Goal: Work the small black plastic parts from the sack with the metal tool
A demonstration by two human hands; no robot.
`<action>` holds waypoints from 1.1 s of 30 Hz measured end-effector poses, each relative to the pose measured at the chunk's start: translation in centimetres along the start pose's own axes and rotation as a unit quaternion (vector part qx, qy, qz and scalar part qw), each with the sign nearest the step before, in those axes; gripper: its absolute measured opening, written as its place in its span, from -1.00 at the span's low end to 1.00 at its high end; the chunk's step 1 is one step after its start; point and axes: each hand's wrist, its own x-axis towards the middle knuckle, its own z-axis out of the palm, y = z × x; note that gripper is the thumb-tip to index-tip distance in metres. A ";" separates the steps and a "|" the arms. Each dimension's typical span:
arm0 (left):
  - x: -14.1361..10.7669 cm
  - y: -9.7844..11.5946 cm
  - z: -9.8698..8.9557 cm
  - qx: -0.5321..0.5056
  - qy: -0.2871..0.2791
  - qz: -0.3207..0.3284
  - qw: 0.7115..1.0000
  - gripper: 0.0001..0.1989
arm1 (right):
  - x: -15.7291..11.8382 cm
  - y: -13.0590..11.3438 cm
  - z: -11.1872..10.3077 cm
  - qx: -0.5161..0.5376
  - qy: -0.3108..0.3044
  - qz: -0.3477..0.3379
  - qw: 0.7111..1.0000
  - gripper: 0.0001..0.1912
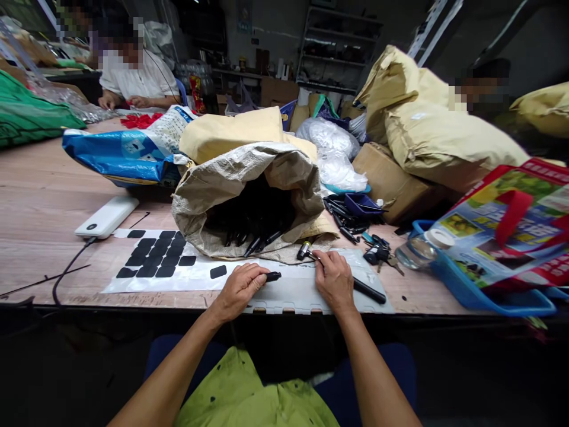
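My left hand [242, 289] is closed round a short black part [273, 276], whose end sticks out to the right over a grey mat [288, 289]. My right hand [334, 279] grips a small hammer [368, 290] by its shaft; the hammer's head [304, 251] points up and left, and its black handle runs out to the lower right. Just beyond both hands a large open sack [200, 207] lies on its side, with dark slim parts [253, 244] at its mouth. On a white sheet [200, 279] to the left are several black rounded squares [155, 255].
A white power bank [106, 217] with a cable lies left. At right are keys [395, 264], a clear bottle [415, 252], a blue basket [489, 299] and a colourful bag [511, 231]. Black parts [344, 219] lie beside the sack. A person in white [137, 77] sits across.
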 end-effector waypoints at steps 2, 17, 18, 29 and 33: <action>-1.4 1.2 0.4 -0.020 -0.011 0.032 0.999 -0.70 | 0.0 0.0 0.0 0.000 0.002 -0.002 1.000 -0.68; -9.6 -2.3 9.7 0.117 -0.362 -0.170 0.909 -0.45 | 0.1 0.0 0.1 -0.013 0.004 -0.003 1.000 -0.68; -9.0 -0.9 8.8 0.092 -0.354 -0.128 0.922 -0.50 | 0.1 -0.1 0.1 -0.014 0.004 -0.003 1.000 -0.68; 5.2 0.0 -2.3 0.229 0.201 -0.115 0.945 -0.85 | 0.2 0.1 0.2 -0.005 0.006 -0.005 1.000 -0.70; 5.5 -1.3 -1.9 0.317 0.119 -0.155 0.928 -0.80 | 0.1 0.1 0.2 -0.002 0.003 -0.003 1.000 -0.70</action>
